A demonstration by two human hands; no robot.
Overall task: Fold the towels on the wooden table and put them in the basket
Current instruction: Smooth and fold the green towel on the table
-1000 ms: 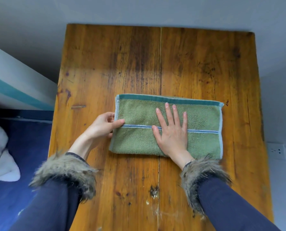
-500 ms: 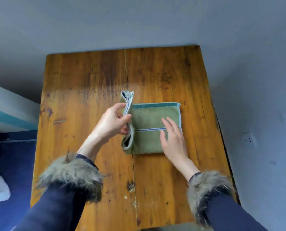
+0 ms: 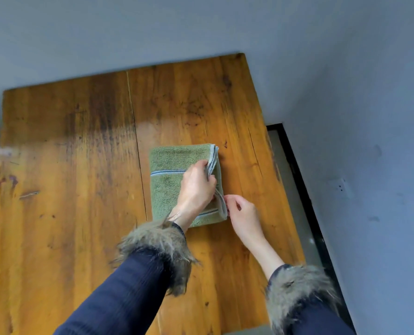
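Your left hand point(image 3: 197, 187) pinches the towel's point(image 3: 169, 189) loose right edges; your right point(image 3: 243, 215) nips the near corner; release early and the layers spring open.

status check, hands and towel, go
Left hand grips the towel's stacked right edge. Right hand pinches its near right corner. Green towel folded on wooden table. No basket in view.

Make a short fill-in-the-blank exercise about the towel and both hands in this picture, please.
1. The folded towel is ___ in colour.
2. It lies on a ___ table.
3. The ___ hand reaches across it and grips its edge.
4. The right hand pinches the towel's near ___ corner.

Missing words: green; wooden; left; right
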